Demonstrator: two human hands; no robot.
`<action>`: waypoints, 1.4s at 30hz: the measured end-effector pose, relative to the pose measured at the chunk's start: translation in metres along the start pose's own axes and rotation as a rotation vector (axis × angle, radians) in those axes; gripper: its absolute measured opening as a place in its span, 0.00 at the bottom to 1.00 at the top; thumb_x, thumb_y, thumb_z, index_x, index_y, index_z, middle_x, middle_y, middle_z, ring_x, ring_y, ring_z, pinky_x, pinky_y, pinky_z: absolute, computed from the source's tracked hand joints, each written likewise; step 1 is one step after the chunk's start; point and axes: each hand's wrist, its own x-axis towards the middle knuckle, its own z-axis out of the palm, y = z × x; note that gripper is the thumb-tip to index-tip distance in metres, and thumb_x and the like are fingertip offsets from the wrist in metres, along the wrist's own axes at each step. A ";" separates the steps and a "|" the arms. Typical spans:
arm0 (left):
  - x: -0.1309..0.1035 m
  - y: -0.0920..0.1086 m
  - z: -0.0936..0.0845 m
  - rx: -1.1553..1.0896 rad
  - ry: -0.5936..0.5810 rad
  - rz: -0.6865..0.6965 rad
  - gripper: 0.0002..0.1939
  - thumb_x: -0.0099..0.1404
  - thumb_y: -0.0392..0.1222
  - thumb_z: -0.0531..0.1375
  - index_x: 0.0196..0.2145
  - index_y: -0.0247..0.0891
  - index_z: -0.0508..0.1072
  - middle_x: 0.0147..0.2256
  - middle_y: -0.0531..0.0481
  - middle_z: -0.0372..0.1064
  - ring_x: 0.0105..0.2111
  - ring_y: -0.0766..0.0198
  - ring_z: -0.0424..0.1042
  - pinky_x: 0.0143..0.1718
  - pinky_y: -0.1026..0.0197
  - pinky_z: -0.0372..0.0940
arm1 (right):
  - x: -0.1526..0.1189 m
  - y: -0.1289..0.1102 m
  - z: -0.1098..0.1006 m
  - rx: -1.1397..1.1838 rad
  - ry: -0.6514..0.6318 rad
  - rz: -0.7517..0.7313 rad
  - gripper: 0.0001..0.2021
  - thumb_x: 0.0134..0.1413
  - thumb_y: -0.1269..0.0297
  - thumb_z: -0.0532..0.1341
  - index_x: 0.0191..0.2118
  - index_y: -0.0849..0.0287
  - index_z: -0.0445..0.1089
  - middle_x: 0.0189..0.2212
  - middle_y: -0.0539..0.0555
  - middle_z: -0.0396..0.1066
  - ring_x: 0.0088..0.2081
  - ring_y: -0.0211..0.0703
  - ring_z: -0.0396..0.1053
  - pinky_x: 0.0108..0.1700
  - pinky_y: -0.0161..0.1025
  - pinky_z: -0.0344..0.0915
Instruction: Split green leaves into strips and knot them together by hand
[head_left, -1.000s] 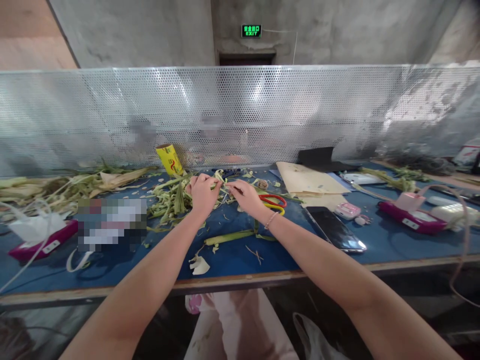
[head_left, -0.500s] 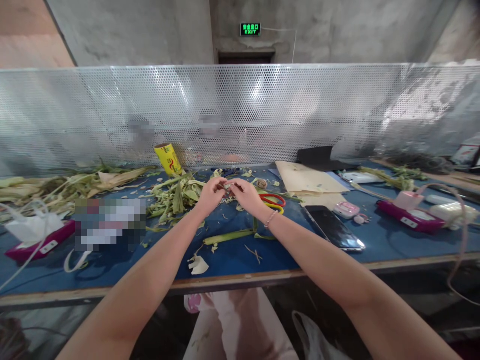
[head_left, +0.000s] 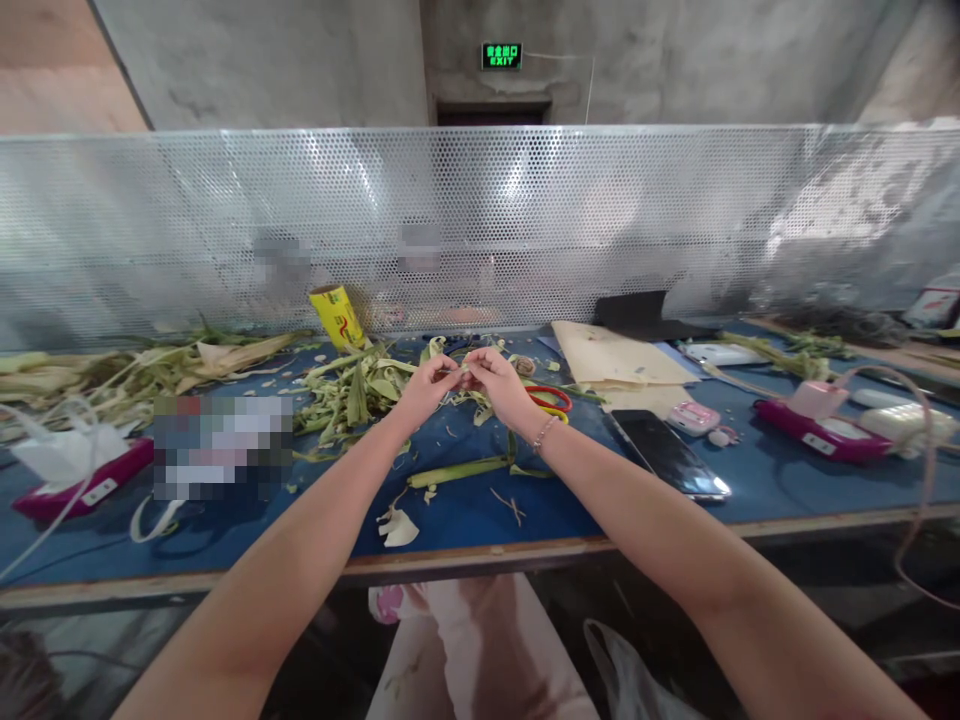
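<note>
My left hand (head_left: 429, 385) and my right hand (head_left: 495, 378) meet over the middle of the table, fingertips pinched together. Between them is a tiny pale piece, too small to name. A heap of green plant scraps (head_left: 356, 395) lies just left of my left hand. Beside my right wrist, which wears a bead bracelet, show the red and yellow handles (head_left: 551, 400) of what look like scissors. Nearer me a green stalk (head_left: 461, 471) lies flat on the blue tabletop, with a white petal-like piece (head_left: 399, 527) closer to the edge.
A perforated metal screen (head_left: 480, 220) stands behind the table. A yellow tube (head_left: 337, 317) leans at the back left. Right of my arm lie a black phone (head_left: 667, 455), a pink case (head_left: 693, 418) and cardboard (head_left: 622, 355). Purple power strips (head_left: 821, 430) with cables sit at both sides.
Both hands have shifted slightly; my right hand has turned and risen a little, and the fingertips still meet. The things on the table stay in place.
</note>
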 end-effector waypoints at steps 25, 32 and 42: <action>0.001 -0.002 0.001 0.071 0.041 0.019 0.07 0.51 0.41 0.57 0.20 0.37 0.63 0.19 0.56 0.60 0.23 0.70 0.63 0.30 0.64 0.61 | -0.004 -0.012 -0.024 -0.924 -0.227 -0.601 0.06 0.51 0.68 0.55 0.37 0.60 0.63 0.35 0.56 0.62 0.34 0.38 0.62 0.40 0.39 0.64; 0.000 0.002 0.000 0.124 -0.020 0.015 0.05 0.52 0.39 0.55 0.22 0.36 0.64 0.21 0.55 0.61 0.25 0.69 0.65 0.31 0.63 0.61 | -0.001 -0.007 -0.018 -0.821 -0.091 -0.516 0.06 0.53 0.66 0.53 0.28 0.59 0.62 0.27 0.52 0.62 0.29 0.36 0.60 0.32 0.34 0.60; -0.005 0.007 0.004 0.494 0.038 0.264 0.05 0.54 0.41 0.55 0.25 0.36 0.65 0.20 0.55 0.57 0.22 0.70 0.58 0.25 0.66 0.56 | 0.003 -0.006 -0.009 -0.234 0.094 0.041 0.12 0.37 0.56 0.64 0.21 0.60 0.64 0.16 0.47 0.62 0.20 0.32 0.58 0.24 0.33 0.56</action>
